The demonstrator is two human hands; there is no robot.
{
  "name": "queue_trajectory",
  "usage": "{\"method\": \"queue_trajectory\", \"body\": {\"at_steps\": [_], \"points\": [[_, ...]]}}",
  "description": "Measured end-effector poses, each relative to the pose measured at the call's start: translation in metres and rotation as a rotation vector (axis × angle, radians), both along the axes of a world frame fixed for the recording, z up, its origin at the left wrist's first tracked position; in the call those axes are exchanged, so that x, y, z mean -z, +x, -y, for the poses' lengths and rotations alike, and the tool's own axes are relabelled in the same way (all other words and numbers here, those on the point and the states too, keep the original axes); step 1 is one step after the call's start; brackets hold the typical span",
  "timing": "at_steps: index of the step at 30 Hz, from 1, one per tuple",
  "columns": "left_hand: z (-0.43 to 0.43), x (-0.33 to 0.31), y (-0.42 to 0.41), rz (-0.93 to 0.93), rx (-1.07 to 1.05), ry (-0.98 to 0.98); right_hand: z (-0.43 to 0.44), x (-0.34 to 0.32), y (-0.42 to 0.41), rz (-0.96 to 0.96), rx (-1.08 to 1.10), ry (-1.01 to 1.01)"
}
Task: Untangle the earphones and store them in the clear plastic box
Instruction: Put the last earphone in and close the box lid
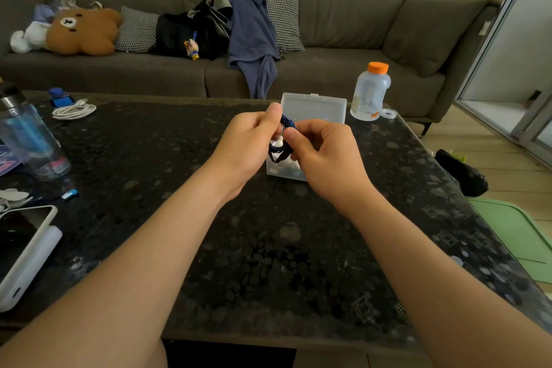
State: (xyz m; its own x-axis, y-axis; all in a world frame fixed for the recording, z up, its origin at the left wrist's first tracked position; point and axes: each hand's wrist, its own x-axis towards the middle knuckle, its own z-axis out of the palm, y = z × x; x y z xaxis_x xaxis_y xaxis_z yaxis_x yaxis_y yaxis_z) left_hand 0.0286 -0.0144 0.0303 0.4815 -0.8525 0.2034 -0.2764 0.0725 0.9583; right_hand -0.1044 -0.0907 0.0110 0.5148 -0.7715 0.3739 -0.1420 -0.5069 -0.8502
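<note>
Dark blue earphones (287, 122) form a small coiled bundle held between both hands above the clear plastic box (313, 107). My left hand (248, 143) pinches the bundle from the left with thumb on top. My right hand (325, 155) pinches it from the right, fingers curled. A loop of the cord (277, 155) hangs down between the hands, over the box's open tray. The box stands on the dark stone table (268, 248) with its lid raised at the back; white items lie inside, mostly hidden by my hands.
A plastic bottle with an orange cap (370, 91) and a tape roll (388, 113) stand right of the box. A water bottle (30, 137), white cable (74, 110), phone (24, 242) and small blue stick (70, 195) lie at the left. A grey sofa (343, 39) runs behind.
</note>
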Motion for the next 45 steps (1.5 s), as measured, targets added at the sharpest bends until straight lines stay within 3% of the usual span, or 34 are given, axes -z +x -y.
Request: {"method": "queue_trajectory", "body": {"at_steps": [3,7,14,18,22,28,37,42,45], "points": [[-0.002,-0.001,-0.004,-0.123,0.007,0.022,-0.006,0.002,0.001,0.124,-0.038,0.205],[-0.003,-0.002,-0.001,-0.447,-0.088,0.014,-0.011,0.007,0.006,0.23,-0.098,0.528],[-0.004,-0.006,0.004,-0.639,-0.088,0.037,-0.016,0.016,0.017,0.067,-0.132,0.705],[-0.006,-0.003,0.014,-0.574,-0.119,0.027,-0.007,0.026,0.029,-0.131,-0.056,0.52],[-0.007,0.001,0.029,-0.573,-0.248,-0.025,0.004,0.04,0.037,-0.469,0.058,0.136],[-0.002,0.011,0.053,-0.495,-0.418,-0.034,-0.006,0.049,0.066,-0.657,-0.089,-0.276],[0.016,0.02,0.061,-0.423,-0.425,-0.025,0.007,0.074,0.118,-0.909,-0.15,-0.512],[0.022,0.022,0.065,-0.365,-0.449,-0.024,0.012,0.08,0.149,-1.112,-0.15,-0.469],[0.02,0.022,0.066,-0.35,-0.478,-0.031,0.011,0.072,0.148,-1.095,-0.158,-0.533]]}}
